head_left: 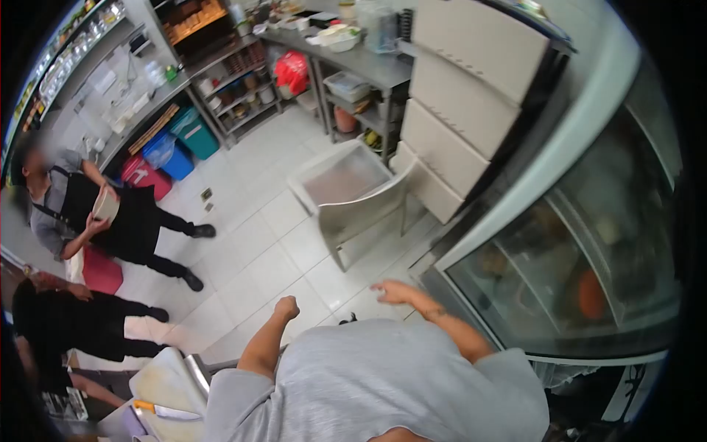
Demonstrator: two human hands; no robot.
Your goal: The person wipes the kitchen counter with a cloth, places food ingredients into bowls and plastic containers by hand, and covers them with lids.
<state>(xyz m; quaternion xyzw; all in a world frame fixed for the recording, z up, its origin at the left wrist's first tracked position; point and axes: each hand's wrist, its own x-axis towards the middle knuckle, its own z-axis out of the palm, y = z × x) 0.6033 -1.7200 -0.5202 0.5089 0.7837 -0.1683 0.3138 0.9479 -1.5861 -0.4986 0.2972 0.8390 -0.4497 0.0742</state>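
Note:
My left hand (287, 307) is held out over the tiled floor, its fingers curled into a loose fist, and I see nothing in it. Further right, my right hand (392, 292) is held out with its fingers apart and nothing in them. It is nearest to the glass-doored fridge (471, 269). Ahead of both hands, a beige plastic chair (353, 221) stands on the floor. A clear-lidded container (346, 180) rests at the chair, its contents blurred.
A co-worker (110, 214) in a dark apron holds a pale bowl (106, 207); another person (81, 317) stands nearer. A yellow-handled knife (166, 411) lies on a cutting board (166, 379) at my left. Stacked beige drawers (468, 103) and a steel table (368, 65) stand ahead.

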